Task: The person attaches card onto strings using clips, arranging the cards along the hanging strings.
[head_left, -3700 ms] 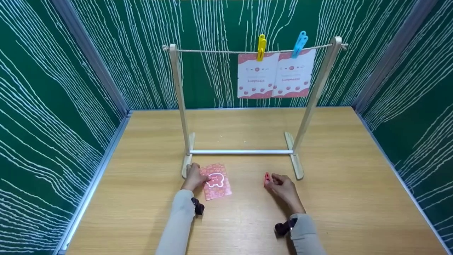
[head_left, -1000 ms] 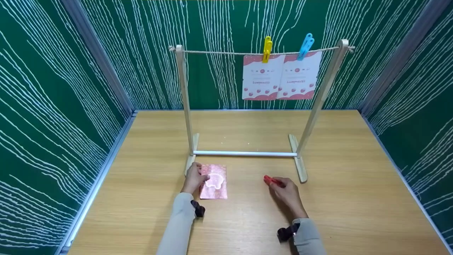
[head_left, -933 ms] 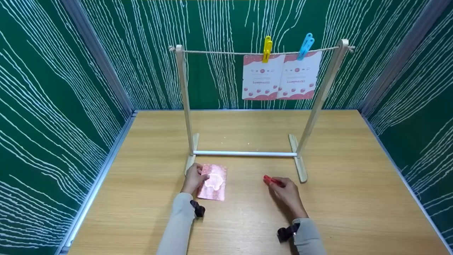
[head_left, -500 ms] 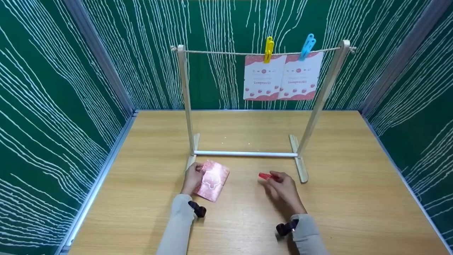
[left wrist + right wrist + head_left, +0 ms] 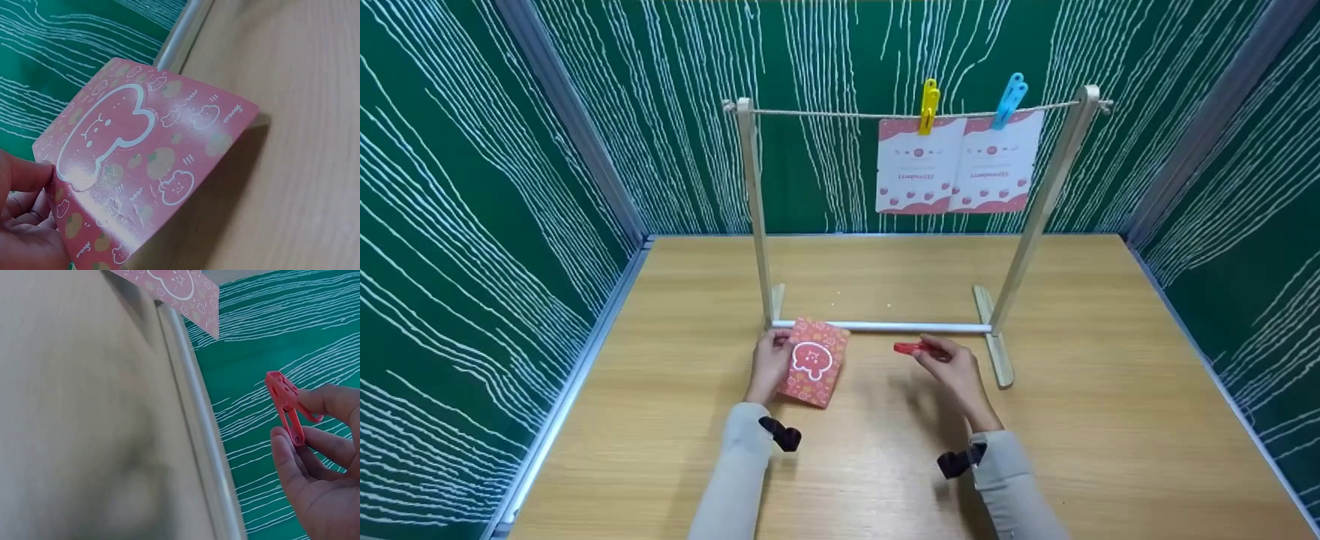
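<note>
My left hand point(image 5: 770, 365) pinches a pink-red booklet or card point(image 5: 816, 367) by its left edge. A white-outlined bear face is printed on it, and it is tilted up off the table. In the left wrist view the card point(image 5: 146, 152) shows small bears and oranges, with the thumb on its face. My right hand point(image 5: 956, 371) holds a red clothespin point(image 5: 910, 348) between thumb and fingers, above the table to the card's right. Seen from the right wrist, the clothespin point(image 5: 287, 405) has its handles between thumb and fingertips, its nose pointing away from the hand.
A wooden stand point(image 5: 1039, 217) carries a rope point(image 5: 817, 113) across its top and a white bar point(image 5: 915, 328) low down. A yellow clothespin point(image 5: 929, 106) and a blue one point(image 5: 1010, 100) hold an open strawberry-print sheet point(image 5: 956, 169) on the rope's right part. Green walls enclose the table point(image 5: 870, 480).
My left hand has lifted the card off the table and tilted it, moving forward. The right hand has raised the red clothespin and turned it toward the left.
</note>
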{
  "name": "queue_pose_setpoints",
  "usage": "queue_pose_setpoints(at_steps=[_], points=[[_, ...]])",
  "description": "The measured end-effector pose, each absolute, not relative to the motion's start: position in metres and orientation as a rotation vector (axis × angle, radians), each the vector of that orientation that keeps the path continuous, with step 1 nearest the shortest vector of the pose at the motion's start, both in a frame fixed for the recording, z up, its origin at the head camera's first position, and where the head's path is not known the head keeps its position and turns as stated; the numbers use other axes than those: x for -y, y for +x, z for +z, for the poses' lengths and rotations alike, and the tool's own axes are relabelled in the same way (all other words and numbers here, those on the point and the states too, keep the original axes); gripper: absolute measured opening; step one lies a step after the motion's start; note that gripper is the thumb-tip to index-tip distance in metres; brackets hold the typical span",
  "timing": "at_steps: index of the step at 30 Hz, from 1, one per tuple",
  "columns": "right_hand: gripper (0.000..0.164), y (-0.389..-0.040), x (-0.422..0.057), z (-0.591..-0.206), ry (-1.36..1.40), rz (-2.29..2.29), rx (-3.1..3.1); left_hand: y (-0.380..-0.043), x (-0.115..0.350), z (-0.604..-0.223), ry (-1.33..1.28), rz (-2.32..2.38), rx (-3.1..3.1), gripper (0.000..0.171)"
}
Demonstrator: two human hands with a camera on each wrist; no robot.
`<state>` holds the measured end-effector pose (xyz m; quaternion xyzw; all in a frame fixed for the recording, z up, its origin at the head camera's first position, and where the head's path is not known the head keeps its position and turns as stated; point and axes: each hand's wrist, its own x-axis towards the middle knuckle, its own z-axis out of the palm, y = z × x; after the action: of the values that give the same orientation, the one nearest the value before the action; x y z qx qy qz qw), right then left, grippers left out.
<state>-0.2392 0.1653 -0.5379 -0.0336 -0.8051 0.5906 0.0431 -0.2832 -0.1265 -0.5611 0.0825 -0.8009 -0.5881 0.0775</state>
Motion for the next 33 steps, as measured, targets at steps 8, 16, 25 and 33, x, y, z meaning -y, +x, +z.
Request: queue_pose_setpoints(at_steps=[8,16,25,33], points=[[0.033,-0.251,-0.159,-0.512,0.018,1.797,2.419,-0.288,0.123,-0.543,0.235,-1.903,2.293,0.021],[0.032,-0.263,-0.152,-0.482,0.073,1.856,2.346,-0.298,0.112,-0.517,0.198,-1.92,2.244,0.021],[0.04,-0.27,-0.139,-0.456,0.098,1.869,2.377,-0.305,0.109,-0.491,0.199,-1.943,2.172,0.02],[0.047,-0.28,-0.13,-0.428,0.266,1.887,2.268,-0.306,0.107,-0.466,0.24,-2.004,2.116,0.023]])
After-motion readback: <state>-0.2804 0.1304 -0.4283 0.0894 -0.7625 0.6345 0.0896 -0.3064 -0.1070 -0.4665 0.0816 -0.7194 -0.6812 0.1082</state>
